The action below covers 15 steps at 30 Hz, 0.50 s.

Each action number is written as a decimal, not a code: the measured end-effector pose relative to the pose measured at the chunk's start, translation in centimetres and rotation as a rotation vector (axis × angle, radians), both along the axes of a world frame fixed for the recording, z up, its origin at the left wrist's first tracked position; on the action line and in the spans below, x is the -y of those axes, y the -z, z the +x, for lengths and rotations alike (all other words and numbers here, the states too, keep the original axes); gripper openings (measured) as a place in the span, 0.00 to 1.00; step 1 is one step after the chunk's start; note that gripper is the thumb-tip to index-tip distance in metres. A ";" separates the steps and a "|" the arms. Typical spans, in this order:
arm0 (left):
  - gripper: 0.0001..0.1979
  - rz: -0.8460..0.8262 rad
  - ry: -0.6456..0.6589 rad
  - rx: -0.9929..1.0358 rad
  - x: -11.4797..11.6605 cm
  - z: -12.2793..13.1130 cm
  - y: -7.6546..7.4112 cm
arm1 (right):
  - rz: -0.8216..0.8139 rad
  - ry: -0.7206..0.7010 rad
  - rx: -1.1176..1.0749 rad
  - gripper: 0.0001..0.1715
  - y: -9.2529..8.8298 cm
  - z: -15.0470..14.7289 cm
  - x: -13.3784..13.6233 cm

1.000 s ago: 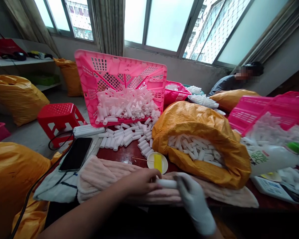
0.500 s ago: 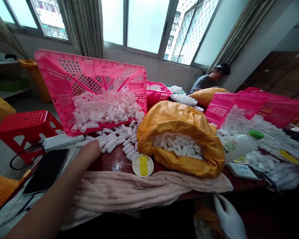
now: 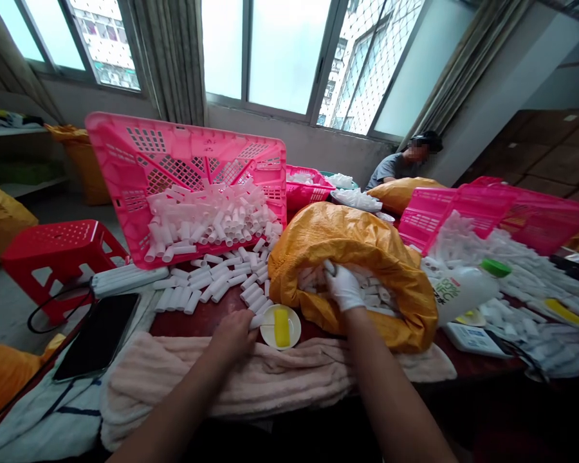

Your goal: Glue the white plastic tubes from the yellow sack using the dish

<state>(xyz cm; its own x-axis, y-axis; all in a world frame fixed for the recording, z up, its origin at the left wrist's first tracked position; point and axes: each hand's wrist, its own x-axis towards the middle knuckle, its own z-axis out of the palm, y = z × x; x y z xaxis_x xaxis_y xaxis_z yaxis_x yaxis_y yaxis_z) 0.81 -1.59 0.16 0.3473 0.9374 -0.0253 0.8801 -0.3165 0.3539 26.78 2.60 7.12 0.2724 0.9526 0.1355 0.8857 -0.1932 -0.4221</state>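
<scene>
The left hand [image 3: 234,334] pinches a white tube [image 3: 256,321] beside the plate [image 3: 295,329], while the gloved right hand [image 3: 345,288] (I cannot tell its grip) is among loose tubes [image 3: 385,296] inside the sack [image 3: 350,222].

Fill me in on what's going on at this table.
The bare left hand holds a white tube by the edge of a small dish bearing a yellow piece. The gloved right hand is inside the open orange sack, among more tubes; whether it grips one is unclear. Loose tubes lie before a tilted pink basket.
</scene>
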 end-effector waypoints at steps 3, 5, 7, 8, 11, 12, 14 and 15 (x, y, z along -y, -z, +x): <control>0.09 -0.054 -0.009 0.025 -0.1 -0.1 0.3 | 0.146 -0.195 -0.176 0.20 0.7 -0.8 3.3; 0.10 -0.044 -0.022 0.037 -0.2 -0.2 0.4 | 0.192 -0.454 -0.315 0.19 2.0 -2.0 5.3; 0.10 -0.029 -0.027 0.033 -0.3 -0.1 0.5 | 0.181 -0.641 -0.334 0.18 3.9 -3.4 6.1; 0.10 -0.022 -0.023 0.030 -0.4 -0.1 0.6 | 0.178 -0.681 -0.308 0.18 4.8 -4.0 5.9; 0.10 0.002 -0.004 0.026 -0.5 0.0 1.0 | 0.213 -0.679 -0.253 0.16 7.3 -5.1 4.3; 0.10 0.009 -0.004 0.019 -0.5 0.0 1.0 | 0.213 -0.679 -0.253 0.17 7.8 -5.2 3.8; 0.10 0.025 -0.013 -0.005 -0.4 0.0 1.1 | 0.207 -0.696 -0.253 0.18 8.3 -4.9 3.1; 0.10 0.030 -0.015 -0.016 -0.4 0.1 1.1 | 0.203 -0.733 -0.225 0.17 8.4 -4.6 3.1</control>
<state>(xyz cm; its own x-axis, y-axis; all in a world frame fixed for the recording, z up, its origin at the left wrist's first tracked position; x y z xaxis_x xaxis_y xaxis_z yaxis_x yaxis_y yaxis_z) 0.89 -1.22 -0.95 0.3333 0.9428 -0.0024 0.8903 -0.3139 0.3299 22.21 -0.49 -1.28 -0.3735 0.8622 0.3422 0.6463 0.5065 -0.5708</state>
